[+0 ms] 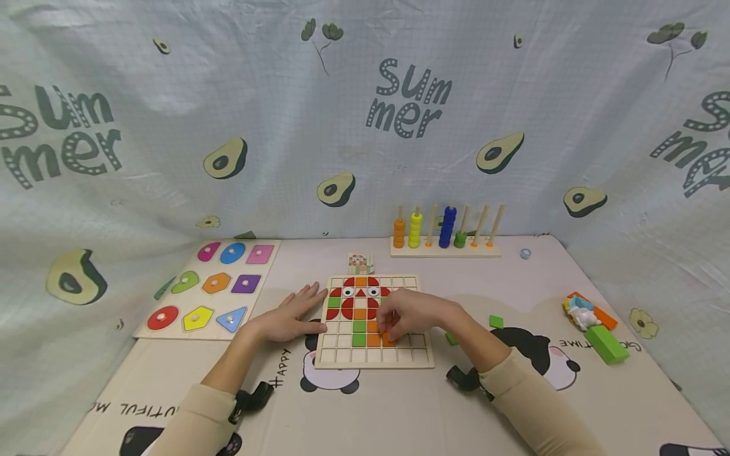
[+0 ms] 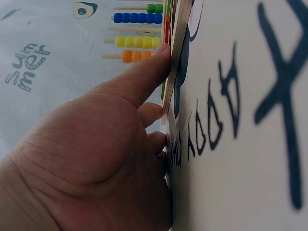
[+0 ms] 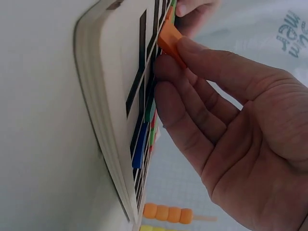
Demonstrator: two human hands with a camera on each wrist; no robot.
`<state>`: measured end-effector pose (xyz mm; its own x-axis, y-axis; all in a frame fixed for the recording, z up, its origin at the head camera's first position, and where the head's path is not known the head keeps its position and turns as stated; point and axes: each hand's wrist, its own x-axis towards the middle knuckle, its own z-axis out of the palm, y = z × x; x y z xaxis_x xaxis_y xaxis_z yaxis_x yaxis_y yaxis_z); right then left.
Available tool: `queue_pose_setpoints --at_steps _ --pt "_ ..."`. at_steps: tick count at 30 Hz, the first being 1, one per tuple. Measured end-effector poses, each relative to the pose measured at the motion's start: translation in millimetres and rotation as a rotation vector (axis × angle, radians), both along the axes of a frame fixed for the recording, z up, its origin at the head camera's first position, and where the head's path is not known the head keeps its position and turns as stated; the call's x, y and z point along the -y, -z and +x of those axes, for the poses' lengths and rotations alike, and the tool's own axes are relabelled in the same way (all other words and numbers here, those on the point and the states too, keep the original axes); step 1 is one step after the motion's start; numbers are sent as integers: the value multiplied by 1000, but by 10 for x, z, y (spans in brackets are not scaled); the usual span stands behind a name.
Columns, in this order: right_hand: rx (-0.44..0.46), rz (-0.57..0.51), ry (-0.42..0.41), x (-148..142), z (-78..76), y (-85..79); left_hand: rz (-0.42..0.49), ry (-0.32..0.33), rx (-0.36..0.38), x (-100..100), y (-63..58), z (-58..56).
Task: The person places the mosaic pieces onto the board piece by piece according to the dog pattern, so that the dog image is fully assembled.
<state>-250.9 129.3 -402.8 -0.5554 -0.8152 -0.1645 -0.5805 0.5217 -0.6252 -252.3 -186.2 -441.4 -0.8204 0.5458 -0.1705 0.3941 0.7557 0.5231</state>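
Note:
A wooden grid board (image 1: 373, 364) lies on the table, partly filled with red, green, orange and white tiles that form a picture. My right hand (image 1: 407, 311) is over its lower right part. In the right wrist view, the thumb and fingers pinch an orange square tile (image 3: 170, 41), tilted at the grid. A blue tile (image 3: 139, 147) lies in a slot nearby, and the hand hides some squares behind it. My left hand (image 1: 289, 315) rests at the board's left edge with its fingers spread; its thumb (image 2: 144, 72) touches the edge.
A small picture card (image 1: 361, 263) lies behind the board. At the left is a shape puzzle (image 1: 208, 285); a bead stacker (image 1: 445, 251) stands at the back. Loose green tiles (image 1: 496, 322) lie right of the board, with a green block (image 1: 607, 345) and small toys (image 1: 582, 313) farther right.

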Motion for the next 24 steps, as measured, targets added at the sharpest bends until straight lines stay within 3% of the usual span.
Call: queue_pose_setpoints --at_steps 16,19,24 --pt "-25 59 41 28 20 20 -7 -5 3 -10 -34 7" --pt "-35 42 31 7 17 10 -6 -3 5 -6 -30 2" --pt "-82 -77 46 -168 -23 -60 -4 1 8 -2 -23 4"
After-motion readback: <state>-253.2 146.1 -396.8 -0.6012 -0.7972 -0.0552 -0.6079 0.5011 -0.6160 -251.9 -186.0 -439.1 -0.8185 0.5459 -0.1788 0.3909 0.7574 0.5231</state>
